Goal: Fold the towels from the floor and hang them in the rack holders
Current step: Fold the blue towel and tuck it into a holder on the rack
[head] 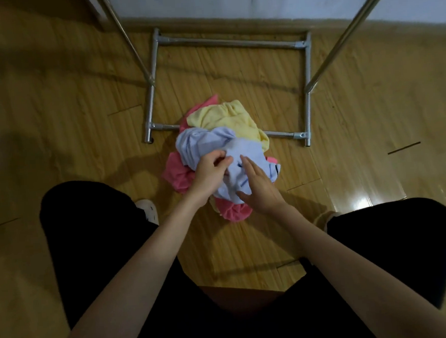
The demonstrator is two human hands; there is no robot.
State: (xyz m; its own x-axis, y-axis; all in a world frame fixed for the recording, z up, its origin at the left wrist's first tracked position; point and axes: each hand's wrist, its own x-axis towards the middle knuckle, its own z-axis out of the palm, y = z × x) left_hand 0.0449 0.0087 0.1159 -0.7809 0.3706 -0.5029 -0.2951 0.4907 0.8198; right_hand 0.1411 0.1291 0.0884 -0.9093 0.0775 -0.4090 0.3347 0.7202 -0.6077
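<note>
Your left hand [211, 171] pinches the crumpled pale blue towel [207, 146] atop the floor pile, against the metal rack base [307, 83]; your right hand [260, 190] rests flat, fingers straight. Lifting may drag the tangled pink towel [177, 174] along.

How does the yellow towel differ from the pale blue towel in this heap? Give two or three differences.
The yellow towel lies at the far side of the heap, across the rack's base bar; the pale blue towel lies nearer. No hand touches the yellow one; the left hand pinches the blue one and the right hand rests on it. Both are crumpled, unfolded.
</note>
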